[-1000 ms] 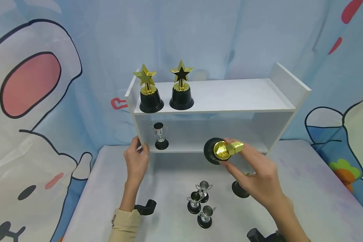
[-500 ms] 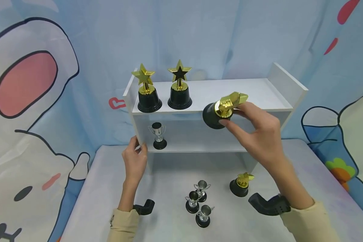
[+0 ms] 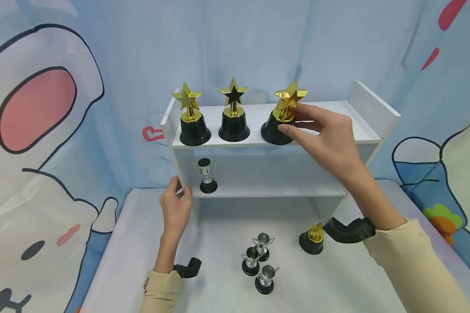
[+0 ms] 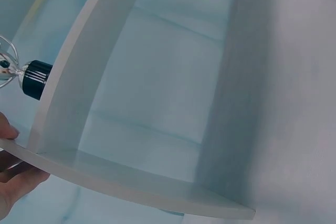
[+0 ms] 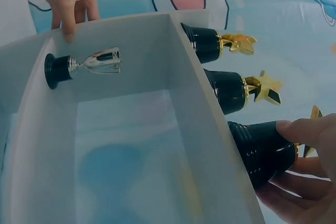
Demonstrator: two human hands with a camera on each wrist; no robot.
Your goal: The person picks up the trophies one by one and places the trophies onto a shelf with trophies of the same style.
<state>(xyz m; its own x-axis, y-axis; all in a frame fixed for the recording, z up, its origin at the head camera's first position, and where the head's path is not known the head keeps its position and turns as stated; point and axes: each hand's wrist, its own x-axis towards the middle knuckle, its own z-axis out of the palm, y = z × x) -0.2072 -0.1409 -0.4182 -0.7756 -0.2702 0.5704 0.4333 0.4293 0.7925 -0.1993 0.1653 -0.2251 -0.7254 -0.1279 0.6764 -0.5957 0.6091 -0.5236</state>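
My right hand (image 3: 329, 134) grips a gold star trophy (image 3: 276, 130) by its black base, thumb in front. The base is at the front edge of the shelf unit's top board, slightly tilted in the head view. To its left on that board stand two more star trophies, a middle one (image 3: 234, 124) and a left one (image 3: 195, 130). My left hand (image 3: 176, 206) pinches the left side panel (image 4: 131, 182) of the white shelf unit (image 3: 258, 191) between thumb and fingers. Just beside it, a small silver cup trophy (image 3: 207, 176) stands upright on the middle shelf.
On the white table (image 3: 219, 287) in front stand several silver cups, the nearest one (image 3: 264, 278) closest to me. Another gold star trophy (image 3: 311, 241) is to their right, below my right forearm. A printed blue curtain (image 3: 133, 87) hangs behind the unit.
My right hand has raised the star trophy from in front of the middle shelf up to the top board and turned it nearly upright. My left hand stays on the side panel.
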